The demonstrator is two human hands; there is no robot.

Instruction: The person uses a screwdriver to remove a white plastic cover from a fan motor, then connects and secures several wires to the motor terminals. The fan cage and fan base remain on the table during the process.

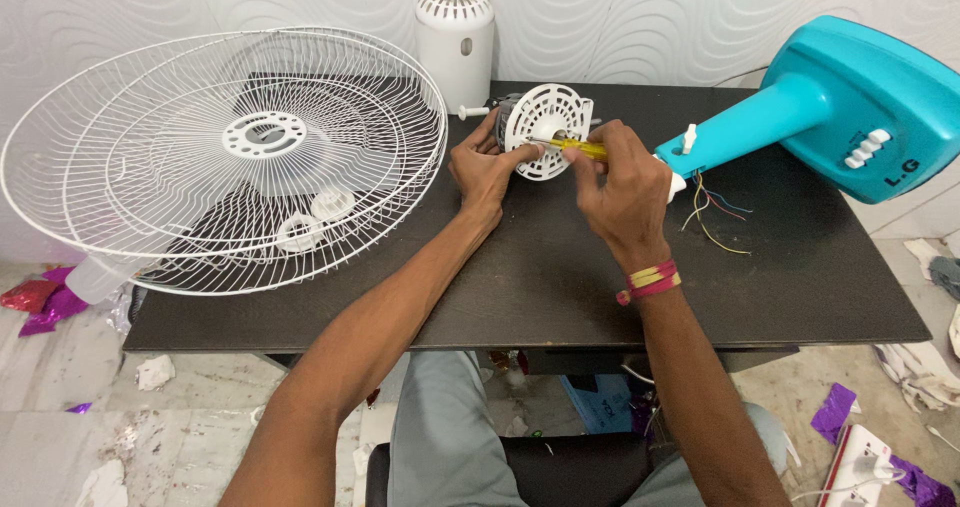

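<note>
A fan motor with a round white front plate (545,127) stands on the dark table (560,277) near its far edge. My left hand (485,167) grips the motor's left side and steadies it. In my right hand (622,182) is a yellow-handled screwdriver (580,148); its tip points left at the middle of the white plate. A teal fan stand and base (850,107) lies on its side to the right, with loose coloured wires (715,212) trailing from its neck.
Two white wire fan guards (225,152) lie stacked over the table's left half, with white ring nuts (315,217) beneath them. A white motor cover (455,37) stands at the back by the wall. Scraps of paper and purple foil litter the floor.
</note>
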